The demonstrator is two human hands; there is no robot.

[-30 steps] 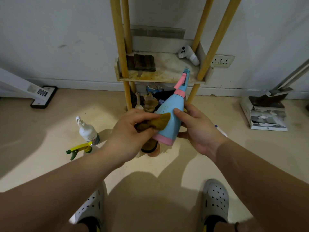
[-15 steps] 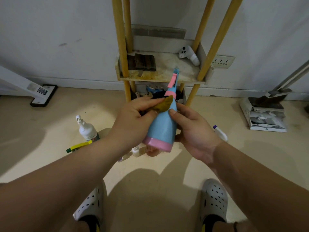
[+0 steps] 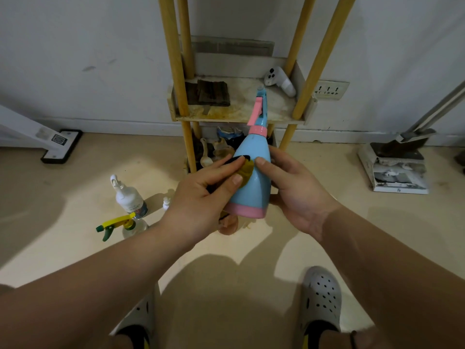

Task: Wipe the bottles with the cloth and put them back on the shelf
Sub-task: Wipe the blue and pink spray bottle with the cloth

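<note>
A light blue spray bottle point(image 3: 254, 177) with a pink base and pink trigger is held upright in the air in front of the shelf. My right hand point(image 3: 294, 190) grips its body from the right, thumb across the front. My left hand point(image 3: 201, 195) pinches a yellow-brown cloth point(image 3: 246, 170) and presses it against the bottle's left side. On the floor to the left stand a white spray bottle point(image 3: 128, 197), a clear bottle with a yellow and green trigger point(image 3: 120, 224) and a tiny white bottle point(image 3: 166, 202). The wooden shelf point(image 3: 226, 117) stands behind.
On the shelf board lie a dark folded cloth point(image 3: 211, 93) and a white controller point(image 3: 280, 81). The lower shelf holds several cluttered items point(image 3: 219, 149). A brownish object point(image 3: 227, 224) sits on the floor under the bottle. A dustpan on papers point(image 3: 397, 167) stands right, a white base point(image 3: 60, 144) left.
The bottle has been turned more upright. My left hand has moved the cloth across the upper body of the bottle, and the small white bottle on the floor has come into view.
</note>
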